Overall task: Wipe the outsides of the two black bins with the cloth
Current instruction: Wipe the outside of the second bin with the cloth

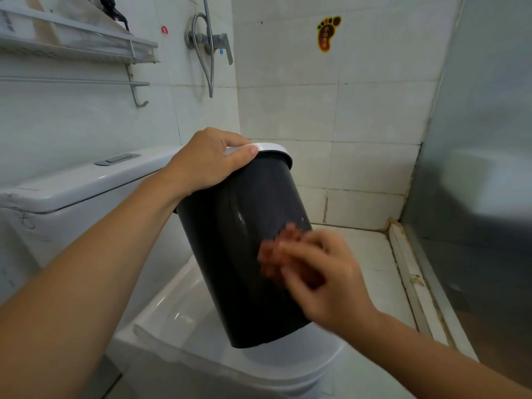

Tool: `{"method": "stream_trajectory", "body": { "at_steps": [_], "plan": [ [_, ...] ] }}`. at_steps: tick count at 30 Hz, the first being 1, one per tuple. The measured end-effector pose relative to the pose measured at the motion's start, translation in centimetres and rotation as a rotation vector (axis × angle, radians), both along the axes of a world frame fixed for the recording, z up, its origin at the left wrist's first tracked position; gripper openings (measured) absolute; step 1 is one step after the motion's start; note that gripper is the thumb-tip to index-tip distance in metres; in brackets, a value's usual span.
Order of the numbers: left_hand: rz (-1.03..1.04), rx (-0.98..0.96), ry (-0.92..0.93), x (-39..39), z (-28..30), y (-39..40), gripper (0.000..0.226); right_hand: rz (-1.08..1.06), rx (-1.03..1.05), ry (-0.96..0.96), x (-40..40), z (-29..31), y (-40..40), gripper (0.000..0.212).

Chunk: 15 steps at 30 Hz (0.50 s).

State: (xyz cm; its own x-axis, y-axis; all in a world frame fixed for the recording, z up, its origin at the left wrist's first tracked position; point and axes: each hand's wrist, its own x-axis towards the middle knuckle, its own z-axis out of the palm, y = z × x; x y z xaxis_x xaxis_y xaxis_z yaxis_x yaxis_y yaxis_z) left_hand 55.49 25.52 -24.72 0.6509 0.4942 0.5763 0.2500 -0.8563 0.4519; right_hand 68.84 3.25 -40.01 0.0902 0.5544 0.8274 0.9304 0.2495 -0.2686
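Note:
One black bin (230, 254) with a white rim is held tilted above the closed toilet lid. My left hand (205, 161) grips its white rim at the top, thumb over the edge. My right hand (325, 277), blurred by motion, holds a small reddish cloth (280, 249) pressed against the bin's right side. A second black bin is not in view.
The white toilet lid (184, 318) lies under the bin, with the cistern (72, 191) to the left. A metal shelf and towel rail (86, 53) hang at upper left. Shower fittings (210, 41) are on the tiled wall. A frosted glass panel (475, 139) stands at right.

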Motion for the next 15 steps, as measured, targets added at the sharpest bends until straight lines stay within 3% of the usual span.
{"method": "stream_trajectory", "body": {
  "at_steps": [3, 7, 9, 15],
  "plan": [
    [0.006, 0.011, 0.022, 0.2, 0.1, 0.1, 0.026, 0.095, -0.073, -0.234, 0.0, -1.3, -1.4, 0.030],
    [0.006, 0.033, 0.037, 0.6, 0.3, -0.1, 0.028, -0.081, 0.011, 0.037, 1.0, 1.8, 1.5, 0.032],
    [0.043, 0.044, 0.044, 0.6, 0.4, -0.1, 0.028, -0.090, 0.016, 0.085, 1.3, 1.6, 1.7, 0.033],
    [0.037, 0.052, 0.067, 0.7, 0.4, 0.1, 0.032, 0.076, -0.097, -0.249, 1.9, -1.4, -1.4, 0.031]
  ]
}}
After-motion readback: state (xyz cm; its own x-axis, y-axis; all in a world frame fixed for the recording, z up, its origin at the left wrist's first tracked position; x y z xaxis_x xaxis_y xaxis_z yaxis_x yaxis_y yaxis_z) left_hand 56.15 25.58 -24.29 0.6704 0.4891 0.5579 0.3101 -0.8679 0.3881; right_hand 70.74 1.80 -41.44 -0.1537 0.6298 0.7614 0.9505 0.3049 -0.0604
